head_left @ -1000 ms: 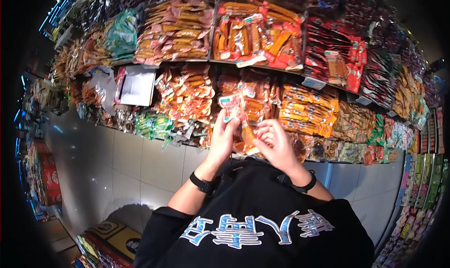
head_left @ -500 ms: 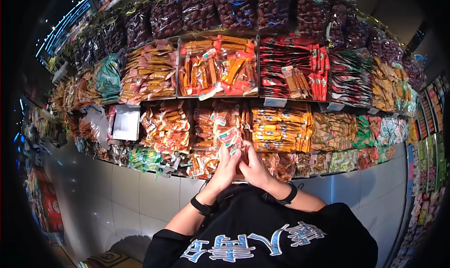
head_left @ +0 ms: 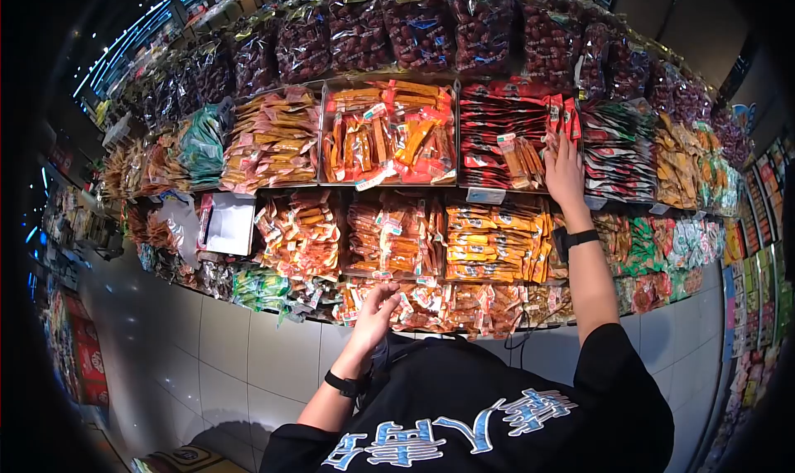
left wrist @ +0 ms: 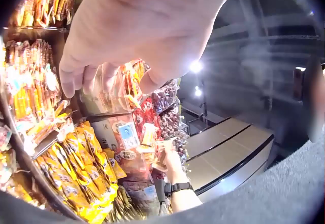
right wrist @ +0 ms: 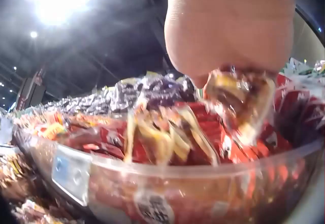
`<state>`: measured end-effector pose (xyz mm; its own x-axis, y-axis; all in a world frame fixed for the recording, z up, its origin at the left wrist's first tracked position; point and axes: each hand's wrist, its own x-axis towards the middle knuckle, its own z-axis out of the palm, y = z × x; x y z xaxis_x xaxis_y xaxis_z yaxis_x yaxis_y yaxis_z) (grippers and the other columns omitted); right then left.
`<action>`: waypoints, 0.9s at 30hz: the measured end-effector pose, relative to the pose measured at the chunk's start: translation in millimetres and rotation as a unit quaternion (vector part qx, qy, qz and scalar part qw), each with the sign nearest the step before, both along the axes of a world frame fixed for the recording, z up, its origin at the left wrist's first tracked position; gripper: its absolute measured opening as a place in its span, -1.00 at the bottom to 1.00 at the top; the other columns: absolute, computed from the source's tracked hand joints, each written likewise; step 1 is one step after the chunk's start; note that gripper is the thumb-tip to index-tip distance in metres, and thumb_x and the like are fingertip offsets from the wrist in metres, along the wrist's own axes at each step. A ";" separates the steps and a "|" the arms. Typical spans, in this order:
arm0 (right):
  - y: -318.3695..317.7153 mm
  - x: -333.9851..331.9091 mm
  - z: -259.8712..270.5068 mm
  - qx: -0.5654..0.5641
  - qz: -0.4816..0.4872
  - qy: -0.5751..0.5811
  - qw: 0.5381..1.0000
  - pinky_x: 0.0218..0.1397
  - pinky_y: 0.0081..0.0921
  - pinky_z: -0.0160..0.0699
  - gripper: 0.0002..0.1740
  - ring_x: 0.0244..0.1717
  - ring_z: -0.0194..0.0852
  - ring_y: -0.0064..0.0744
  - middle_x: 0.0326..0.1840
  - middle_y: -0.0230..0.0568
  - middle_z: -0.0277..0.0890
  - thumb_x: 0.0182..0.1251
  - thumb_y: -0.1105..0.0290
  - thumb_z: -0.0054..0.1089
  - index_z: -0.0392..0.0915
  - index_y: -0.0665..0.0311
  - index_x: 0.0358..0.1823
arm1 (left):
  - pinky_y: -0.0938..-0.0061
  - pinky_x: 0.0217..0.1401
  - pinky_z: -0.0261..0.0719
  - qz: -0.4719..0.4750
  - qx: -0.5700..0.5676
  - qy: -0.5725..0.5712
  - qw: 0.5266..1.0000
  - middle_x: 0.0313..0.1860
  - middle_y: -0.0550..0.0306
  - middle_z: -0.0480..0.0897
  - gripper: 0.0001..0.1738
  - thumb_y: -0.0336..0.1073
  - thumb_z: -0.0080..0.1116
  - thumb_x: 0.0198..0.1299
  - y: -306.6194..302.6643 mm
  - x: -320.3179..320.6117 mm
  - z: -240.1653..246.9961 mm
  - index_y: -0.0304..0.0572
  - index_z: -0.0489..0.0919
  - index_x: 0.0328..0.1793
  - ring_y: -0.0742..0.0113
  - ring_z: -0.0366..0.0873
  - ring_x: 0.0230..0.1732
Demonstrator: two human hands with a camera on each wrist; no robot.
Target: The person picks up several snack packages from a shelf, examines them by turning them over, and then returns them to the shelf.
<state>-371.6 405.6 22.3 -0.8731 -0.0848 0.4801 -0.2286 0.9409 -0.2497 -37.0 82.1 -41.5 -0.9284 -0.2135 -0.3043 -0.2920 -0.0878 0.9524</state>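
My right hand [head_left: 565, 173] reaches over the right part of the bin of red packets [head_left: 489, 163]. In the right wrist view this hand [right wrist: 231, 31] pinches a clear packet with brown contents [right wrist: 238, 99] above the bin's transparent front wall [right wrist: 203, 183]. Similar brown packets [right wrist: 167, 138] lie on the red ones beside it. My left hand [head_left: 373, 320] hovers at the front edge of the lowest row of packets [head_left: 414, 303], fingers loosely bent. Up close, the left hand [left wrist: 137, 31] shows no packet clearly in its grasp.
Bins of yellow packets [head_left: 489, 249] and reddish packets [head_left: 389, 245] fill the tier below. Green-black packets [head_left: 617, 154] lie right of the right hand. Bags of dark items [head_left: 422, 30] line the back. A white box [head_left: 228, 225] sits at left.
The hands have separated from their place together around a packet. The right moved forward and right to the red packets; the left moved slightly back and left.
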 end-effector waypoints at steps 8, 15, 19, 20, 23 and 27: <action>0.3 11.7 -24.6 0.028 0.037 0.048 0.998 0.57 -0.16 -0.01 -0.30 0.58 -0.09 0.06 0.56 0.13 0.04 0.54 0.09 -0.18 0.07 0.46 0.50 | 0.45 0.16 0.51 0.052 0.059 -0.037 0.996 0.08 0.13 0.59 -0.76 -0.35 -0.02 0.43 -18.0 13.9 -11.3 -0.21 0.51 0.14 0.37 0.56 0.11; 17.0 3.2 -32.0 0.024 0.007 0.122 0.992 0.59 -0.02 -0.21 -0.32 0.61 -0.18 0.01 0.59 0.09 -0.02 0.53 0.07 -0.14 0.13 0.39 0.50 | 0.43 0.15 0.55 0.038 0.063 -0.015 0.997 -0.01 0.15 0.61 -0.77 -0.36 -0.04 0.43 -17.7 7.4 -17.1 -0.27 0.50 0.11 0.39 0.58 0.07; 8.2 28.9 -21.2 0.004 0.042 0.204 0.978 0.57 0.03 -0.20 -0.35 0.58 -0.12 0.07 0.56 0.12 0.02 0.49 0.13 -0.05 0.18 0.35 0.47 | 0.52 0.16 0.46 0.049 0.094 -0.021 0.994 -0.03 0.17 0.65 -0.77 -0.37 -0.06 0.43 -19.9 9.7 -9.2 -0.27 0.50 0.12 0.45 0.57 0.06; 0.8 37.7 -15.3 -0.004 0.054 0.218 0.974 0.57 0.04 -0.20 -0.36 0.58 -0.11 0.08 0.56 0.12 0.03 0.48 0.15 -0.03 0.19 0.35 0.46 | 0.52 0.16 0.45 0.052 0.095 -0.022 0.994 -0.04 0.17 0.65 -0.77 -0.37 -0.06 0.43 -21.2 10.7 -9.6 -0.27 0.50 0.11 0.45 0.57 0.06; -25.6 63.7 -10.1 0.002 0.152 0.229 0.961 0.57 0.01 -0.19 -0.38 0.58 -0.09 0.03 0.56 0.04 0.06 0.40 0.20 0.07 0.28 0.28 0.43 | 0.46 0.15 0.54 0.072 0.090 -0.023 0.993 -0.07 0.11 0.66 -0.76 -0.34 0.00 0.40 -24.8 14.1 -12.7 -0.27 0.51 0.10 0.39 0.62 -0.02; -54.3 73.9 -28.0 0.072 0.222 0.185 0.955 0.57 -0.03 -0.18 -0.56 0.59 -0.07 -0.07 0.58 -0.12 0.08 0.32 0.20 0.20 0.56 -0.18 0.25 | 0.47 0.16 0.53 0.072 0.096 -0.041 0.992 -0.01 0.09 0.66 -0.72 -0.30 0.02 0.41 -29.2 17.0 -16.6 -0.27 0.49 0.15 0.38 0.63 0.03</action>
<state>-297.7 351.3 -5.6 -0.5097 -0.4953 0.7035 -0.6597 0.7498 0.0500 -20.1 52.9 -58.1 -0.8631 -0.2731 -0.4248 -0.3379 -0.3127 0.8877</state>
